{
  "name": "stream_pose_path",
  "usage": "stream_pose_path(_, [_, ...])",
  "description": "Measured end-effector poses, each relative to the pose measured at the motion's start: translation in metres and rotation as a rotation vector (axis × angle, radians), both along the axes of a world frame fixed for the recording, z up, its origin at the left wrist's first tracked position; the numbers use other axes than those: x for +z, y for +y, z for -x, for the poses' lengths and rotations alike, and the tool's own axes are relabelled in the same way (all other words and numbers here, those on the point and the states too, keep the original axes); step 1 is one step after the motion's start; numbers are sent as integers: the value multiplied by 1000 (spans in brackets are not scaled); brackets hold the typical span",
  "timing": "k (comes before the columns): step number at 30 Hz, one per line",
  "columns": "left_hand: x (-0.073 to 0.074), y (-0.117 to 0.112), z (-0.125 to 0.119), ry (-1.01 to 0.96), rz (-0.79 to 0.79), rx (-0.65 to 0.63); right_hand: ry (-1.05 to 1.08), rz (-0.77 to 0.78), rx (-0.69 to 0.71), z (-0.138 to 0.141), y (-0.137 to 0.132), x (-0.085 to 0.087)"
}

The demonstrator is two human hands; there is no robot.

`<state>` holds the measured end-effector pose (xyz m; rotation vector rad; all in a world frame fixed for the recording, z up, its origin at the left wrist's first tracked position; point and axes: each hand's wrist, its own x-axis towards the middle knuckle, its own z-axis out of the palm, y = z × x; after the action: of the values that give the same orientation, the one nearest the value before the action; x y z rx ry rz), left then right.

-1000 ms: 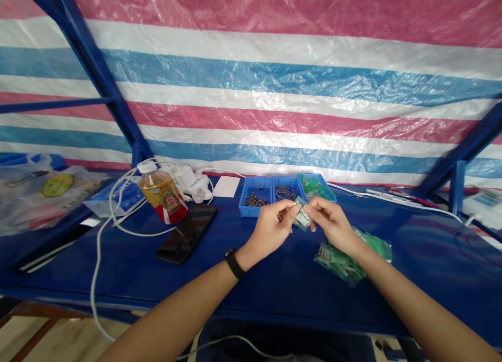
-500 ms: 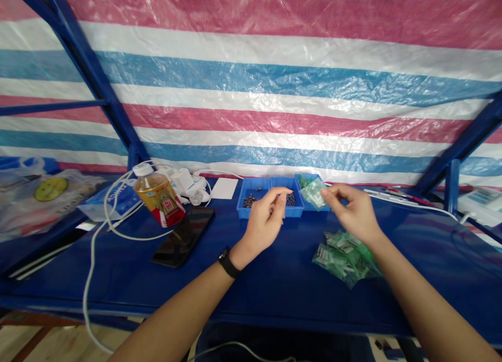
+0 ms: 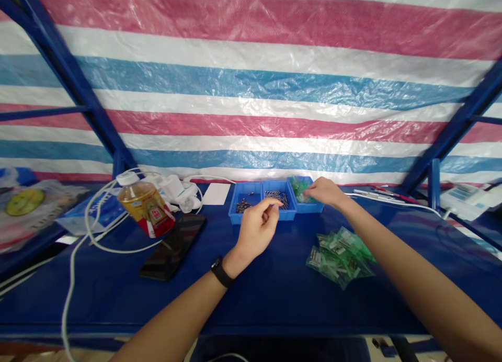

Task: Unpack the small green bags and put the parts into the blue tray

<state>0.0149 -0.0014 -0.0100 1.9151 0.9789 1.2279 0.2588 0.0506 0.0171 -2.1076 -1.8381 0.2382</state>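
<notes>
My left hand (image 3: 257, 226) hovers just in front of the blue bins, thumb and fingertips pinched together; whatever may be between them is too small to make out. Behind it, the left bin (image 3: 234, 215) has short screws (image 3: 243, 206) and the middle bin (image 3: 289, 214) has longer screws (image 3: 277, 195). My right hand (image 3: 327, 191) reaches into the right bin (image 3: 314, 208), fingers closed on a small clear plastic bag (image 3: 303, 196) among green-tinted bags (image 3: 298, 185). Nearer me, a pile of filled green plastic bags (image 3: 339, 257) lies on the blue table (image 3: 274, 294).
On the left are a drink bottle (image 3: 147, 207), a black phone (image 3: 172, 247), white chargers (image 3: 174, 189) with a looping cable (image 3: 72, 278), and a tissue pack (image 3: 96, 213). A white card (image 3: 217, 193) lies beside the bins. Pens (image 3: 376, 194) lie behind right.
My right hand has gone from above the table, holding a clear bag, back and left into the right bin. My left hand keeps its pinch near the bins. The view has shifted slightly.
</notes>
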Motion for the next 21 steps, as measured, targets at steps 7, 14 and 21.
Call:
stream_pose_path(7, [1, -2, 2, 42, -17, -6, -67, 1, 6, 8, 1, 9])
stream_pose_path(14, [17, -10, 0, -31, -47, -55, 185, 99, 346, -58, -67, 43])
stream_pose_path(21, [45, -105, 52, -202, 69, -328, 233, 365, 546, -63, -94, 6])
